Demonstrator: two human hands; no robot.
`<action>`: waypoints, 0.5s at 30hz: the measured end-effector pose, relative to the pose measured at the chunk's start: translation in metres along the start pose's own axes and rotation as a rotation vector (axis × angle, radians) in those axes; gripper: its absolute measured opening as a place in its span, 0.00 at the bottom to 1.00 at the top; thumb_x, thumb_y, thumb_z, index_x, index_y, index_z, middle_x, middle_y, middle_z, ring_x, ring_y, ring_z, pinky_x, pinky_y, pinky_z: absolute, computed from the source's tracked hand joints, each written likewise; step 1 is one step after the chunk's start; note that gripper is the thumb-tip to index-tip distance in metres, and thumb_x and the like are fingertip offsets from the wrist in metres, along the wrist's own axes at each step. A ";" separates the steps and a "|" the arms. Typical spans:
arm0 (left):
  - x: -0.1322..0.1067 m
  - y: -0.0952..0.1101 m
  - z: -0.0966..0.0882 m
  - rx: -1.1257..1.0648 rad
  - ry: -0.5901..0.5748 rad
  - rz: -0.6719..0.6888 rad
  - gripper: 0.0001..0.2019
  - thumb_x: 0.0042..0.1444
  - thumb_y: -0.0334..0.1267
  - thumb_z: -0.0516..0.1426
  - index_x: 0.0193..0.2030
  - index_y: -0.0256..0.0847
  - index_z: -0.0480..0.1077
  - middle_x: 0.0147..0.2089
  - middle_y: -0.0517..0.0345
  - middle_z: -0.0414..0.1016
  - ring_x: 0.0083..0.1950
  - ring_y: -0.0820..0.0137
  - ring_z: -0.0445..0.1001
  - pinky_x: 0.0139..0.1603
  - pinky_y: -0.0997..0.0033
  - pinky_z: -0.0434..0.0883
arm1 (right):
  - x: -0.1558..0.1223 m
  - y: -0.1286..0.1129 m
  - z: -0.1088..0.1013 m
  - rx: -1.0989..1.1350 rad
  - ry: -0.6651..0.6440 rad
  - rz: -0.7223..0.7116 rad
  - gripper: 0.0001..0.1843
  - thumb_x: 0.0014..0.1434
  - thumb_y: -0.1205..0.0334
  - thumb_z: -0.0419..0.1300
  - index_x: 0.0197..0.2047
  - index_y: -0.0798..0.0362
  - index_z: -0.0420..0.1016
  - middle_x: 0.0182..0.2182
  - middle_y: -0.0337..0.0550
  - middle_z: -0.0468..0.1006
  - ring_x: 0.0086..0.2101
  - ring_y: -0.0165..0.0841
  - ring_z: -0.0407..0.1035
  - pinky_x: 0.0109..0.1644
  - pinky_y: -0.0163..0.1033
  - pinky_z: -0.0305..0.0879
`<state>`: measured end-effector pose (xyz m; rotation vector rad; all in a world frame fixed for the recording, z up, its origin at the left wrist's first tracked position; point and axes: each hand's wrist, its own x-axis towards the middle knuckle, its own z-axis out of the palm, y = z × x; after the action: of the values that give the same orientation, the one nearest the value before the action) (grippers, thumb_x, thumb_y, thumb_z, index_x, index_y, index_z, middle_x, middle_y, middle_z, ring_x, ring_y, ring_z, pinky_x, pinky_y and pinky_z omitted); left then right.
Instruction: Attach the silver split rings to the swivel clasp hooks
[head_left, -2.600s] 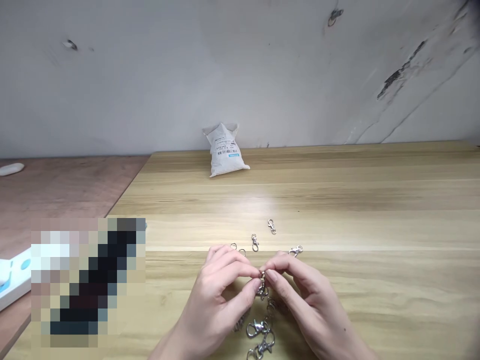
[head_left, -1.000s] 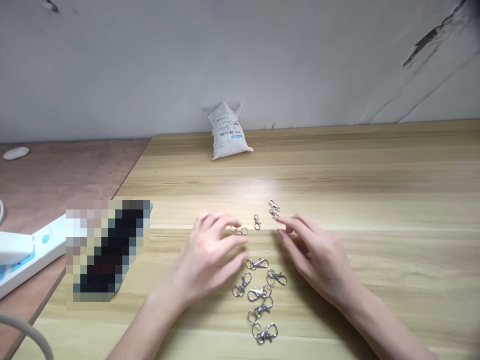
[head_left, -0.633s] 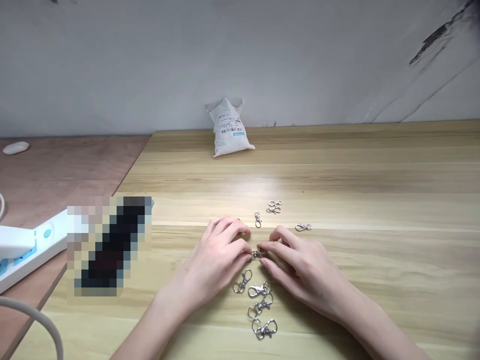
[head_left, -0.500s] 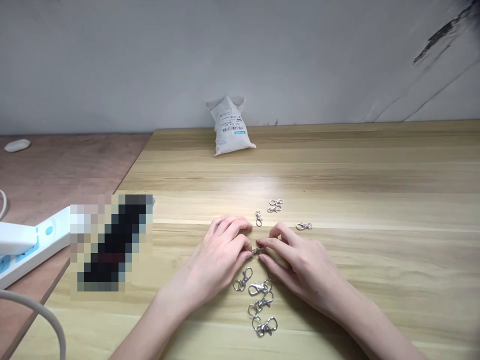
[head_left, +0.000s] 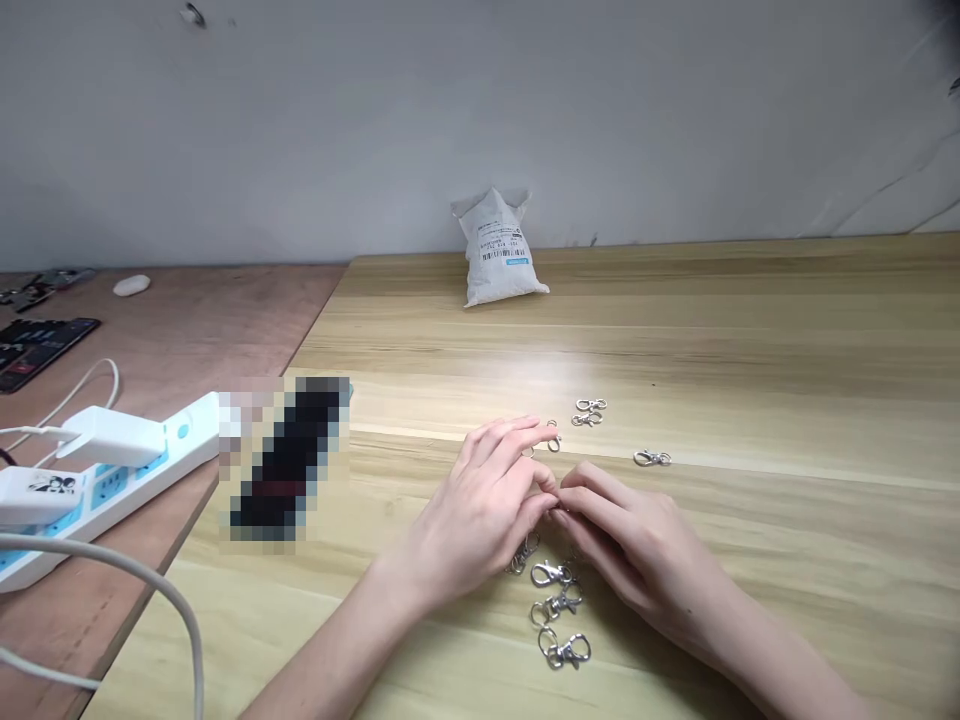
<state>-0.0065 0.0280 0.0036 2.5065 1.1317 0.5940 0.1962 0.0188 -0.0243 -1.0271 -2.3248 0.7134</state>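
Note:
My left hand [head_left: 480,510] and my right hand [head_left: 630,545] meet fingertip to fingertip low over the light wooden table [head_left: 750,340]. Both pinch a small silver clasp between them, almost hidden by the fingers. A chain of linked silver lobster clasps [head_left: 555,600] trails from under the hands toward me. Loose clasps lie beyond the hands: one by my left fingertips [head_left: 553,436], a pair [head_left: 589,412] farther back, and a single one [head_left: 651,458] to the right.
A small white labelled bag [head_left: 496,248] stands at the table's far edge against the wall. Left of the table, a reddish board carries a white power strip [head_left: 112,470] with plugged chargers and cables, a dark phone [head_left: 34,345] and a small white object [head_left: 131,286].
Both hands reached out flat among the loose clasps, then closed together on one. The view has since swung left, showing more of the power strip and the reddish board.

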 end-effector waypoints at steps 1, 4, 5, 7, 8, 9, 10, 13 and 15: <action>0.000 0.000 0.000 -0.010 0.018 -0.009 0.06 0.67 0.33 0.48 0.42 0.40 0.65 0.62 0.51 0.65 0.68 0.63 0.57 0.65 0.55 0.60 | 0.001 -0.001 0.000 0.019 0.008 -0.002 0.12 0.69 0.65 0.46 0.38 0.54 0.70 0.32 0.42 0.69 0.26 0.27 0.64 0.28 0.33 0.59; 0.000 0.000 0.001 -0.074 0.108 -0.113 0.04 0.65 0.34 0.51 0.43 0.40 0.66 0.58 0.52 0.68 0.64 0.63 0.61 0.62 0.55 0.61 | 0.002 -0.002 -0.001 0.022 0.074 0.007 0.11 0.68 0.67 0.48 0.38 0.54 0.70 0.29 0.40 0.68 0.25 0.27 0.62 0.28 0.33 0.57; 0.000 0.000 0.001 -0.111 0.131 -0.159 0.03 0.65 0.35 0.53 0.41 0.41 0.67 0.56 0.53 0.69 0.63 0.63 0.62 0.62 0.56 0.62 | 0.002 -0.003 -0.001 -0.005 0.109 0.005 0.10 0.67 0.67 0.49 0.38 0.55 0.70 0.28 0.40 0.68 0.24 0.26 0.61 0.27 0.33 0.56; 0.000 0.001 0.001 -0.207 0.133 -0.236 0.04 0.63 0.37 0.55 0.37 0.41 0.68 0.53 0.55 0.70 0.61 0.63 0.62 0.61 0.56 0.62 | 0.002 -0.003 -0.001 -0.091 0.177 -0.013 0.08 0.66 0.68 0.51 0.40 0.55 0.72 0.27 0.39 0.69 0.24 0.26 0.61 0.27 0.33 0.54; 0.000 0.002 0.001 -0.258 0.125 -0.267 0.05 0.62 0.37 0.56 0.35 0.42 0.69 0.53 0.56 0.70 0.61 0.64 0.63 0.61 0.57 0.62 | 0.002 -0.004 -0.001 -0.137 0.207 -0.026 0.08 0.66 0.69 0.52 0.41 0.56 0.72 0.26 0.39 0.70 0.24 0.27 0.61 0.26 0.33 0.53; 0.001 0.003 0.001 -0.308 0.115 -0.296 0.05 0.62 0.37 0.56 0.34 0.42 0.70 0.52 0.56 0.69 0.61 0.64 0.63 0.61 0.57 0.62 | 0.002 -0.004 -0.001 -0.183 0.239 -0.041 0.08 0.66 0.69 0.53 0.41 0.56 0.73 0.25 0.38 0.69 0.24 0.27 0.60 0.26 0.33 0.53; 0.001 0.004 0.001 -0.358 0.102 -0.323 0.05 0.62 0.37 0.56 0.34 0.43 0.70 0.52 0.57 0.69 0.61 0.65 0.63 0.61 0.56 0.62 | 0.002 -0.005 -0.001 -0.223 0.266 -0.056 0.08 0.65 0.69 0.53 0.40 0.56 0.74 0.24 0.38 0.69 0.23 0.27 0.60 0.26 0.34 0.52; 0.002 0.006 0.000 -0.488 0.076 -0.409 0.06 0.62 0.38 0.55 0.35 0.45 0.72 0.53 0.58 0.68 0.61 0.65 0.63 0.63 0.54 0.61 | 0.004 -0.008 -0.002 -0.287 0.315 -0.092 0.07 0.64 0.71 0.56 0.38 0.57 0.75 0.23 0.39 0.71 0.24 0.27 0.61 0.27 0.34 0.53; 0.003 0.007 0.000 -0.560 0.065 -0.456 0.07 0.62 0.39 0.55 0.35 0.45 0.73 0.54 0.57 0.68 0.61 0.64 0.64 0.64 0.52 0.60 | 0.005 -0.011 -0.003 -0.286 0.328 -0.113 0.06 0.63 0.72 0.57 0.38 0.57 0.76 0.25 0.40 0.74 0.25 0.28 0.63 0.29 0.34 0.55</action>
<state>-0.0007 0.0255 0.0078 1.7033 1.2872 0.7368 0.1898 0.0173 -0.0138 -1.0331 -2.2090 0.1532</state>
